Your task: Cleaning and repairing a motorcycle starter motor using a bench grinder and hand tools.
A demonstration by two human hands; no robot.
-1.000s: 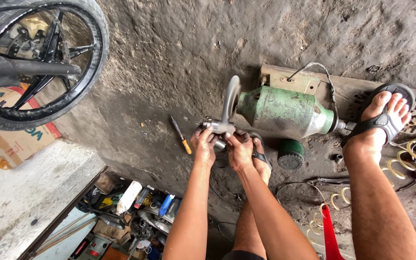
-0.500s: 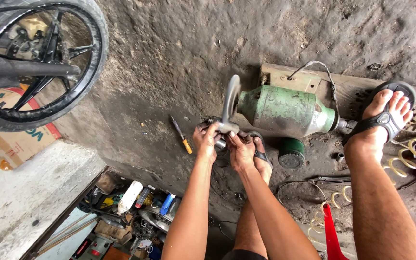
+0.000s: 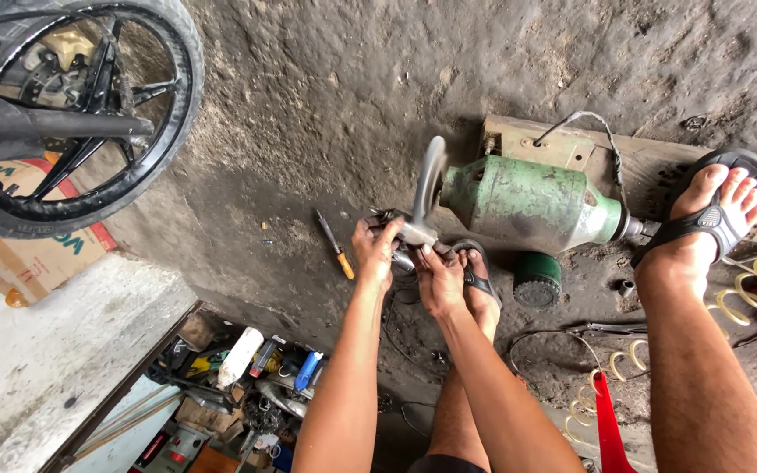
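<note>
My left hand and my right hand together grip a small grey metal part and hold it against the grinding wheel of a green bench grinder motor. The wheel looks blurred. The motor sits on a wooden board on the dirty concrete floor. My right foot in a black sandal rests by the motor's far end. My left foot in a sandal is just under my right hand.
A screwdriver with a yellow handle lies left of my hands. A motorcycle wheel stands at top left. A tray of tools and bottles sits at bottom left. A round green can, yellow coiled springs and wire lie right.
Both hands have stayed on the metal part at the wheel; the part and my fingers shifted only slightly. My feet have not moved.
</note>
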